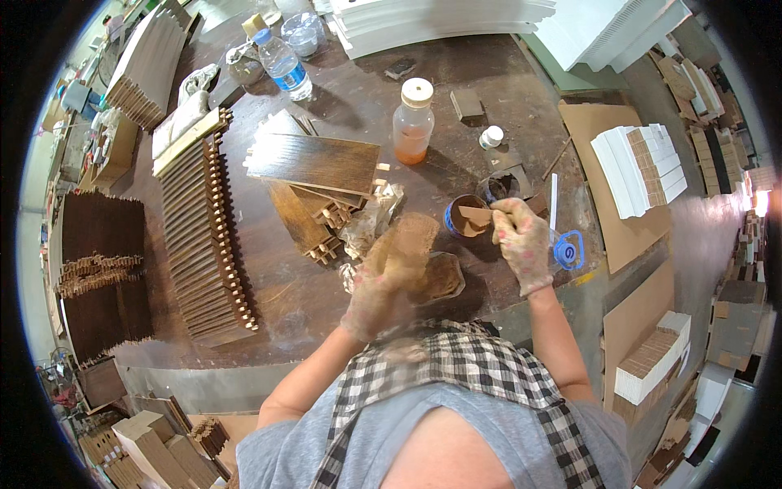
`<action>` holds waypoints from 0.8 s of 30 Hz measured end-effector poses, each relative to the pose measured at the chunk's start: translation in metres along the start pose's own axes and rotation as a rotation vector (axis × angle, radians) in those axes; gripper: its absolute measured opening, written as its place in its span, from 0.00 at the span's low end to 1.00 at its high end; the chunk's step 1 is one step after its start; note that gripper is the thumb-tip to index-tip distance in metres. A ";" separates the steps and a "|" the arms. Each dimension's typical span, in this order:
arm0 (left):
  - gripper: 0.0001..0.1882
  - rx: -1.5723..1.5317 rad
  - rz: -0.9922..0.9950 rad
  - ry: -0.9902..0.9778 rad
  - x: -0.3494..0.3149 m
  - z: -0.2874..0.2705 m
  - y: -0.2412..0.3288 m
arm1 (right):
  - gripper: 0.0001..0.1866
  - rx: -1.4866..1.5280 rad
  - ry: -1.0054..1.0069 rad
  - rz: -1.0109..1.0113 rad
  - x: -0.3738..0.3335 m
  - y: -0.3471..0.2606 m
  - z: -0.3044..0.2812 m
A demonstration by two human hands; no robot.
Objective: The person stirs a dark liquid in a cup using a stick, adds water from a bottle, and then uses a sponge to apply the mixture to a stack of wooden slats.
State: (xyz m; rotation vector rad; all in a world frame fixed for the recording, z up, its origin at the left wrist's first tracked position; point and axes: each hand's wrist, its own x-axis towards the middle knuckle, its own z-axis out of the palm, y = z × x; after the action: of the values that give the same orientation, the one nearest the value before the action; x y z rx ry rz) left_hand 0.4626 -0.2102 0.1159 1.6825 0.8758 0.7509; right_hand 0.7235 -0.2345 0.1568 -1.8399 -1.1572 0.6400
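My gloved right hand (pixel 522 244) is closed, its fingertips at the edge of a flat brown piece (pixel 475 218) that reaches into a small round tub (pixel 453 226) with a blue outside. My left hand (pixel 381 281), also gloved and smeared by motion, holds a brown flat piece (pixel 414 236) whose kind is too blurred to name. Below that hand lies a shallow clear tray (pixel 444 277) with brown contents. Crumpled plastic (pixel 371 224) lies beside my left hand. Dark-stained wooden boards (pixel 318 167) with pale pegs on their ends are piled farther left.
A bottle of orange liquid (pixel 413 122) stands beyond the tub, near a small white jar (pixel 491 137). A blue-capped water bottle (pixel 283 65) stands farther back. On the left runs a long row of stacked dark boards (pixel 199 244). A blue plastic lid (pixel 568 250) lies at the right edge.
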 end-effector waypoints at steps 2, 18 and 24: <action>0.34 -0.156 -0.120 0.037 0.002 0.001 0.007 | 0.05 -0.254 0.090 -0.253 0.008 0.011 0.008; 0.31 0.215 0.156 0.044 0.001 0.001 0.008 | 0.16 -0.489 0.100 -0.125 0.012 0.035 -0.018; 0.35 0.104 -0.048 -0.042 -0.006 0.001 0.000 | 0.12 -0.632 0.086 -0.147 0.033 0.073 0.008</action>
State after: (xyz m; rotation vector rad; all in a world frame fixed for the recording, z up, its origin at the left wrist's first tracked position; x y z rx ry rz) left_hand 0.4602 -0.2160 0.1156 1.7561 0.9366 0.6452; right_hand 0.7652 -0.2173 0.0906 -2.2376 -1.5354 0.1033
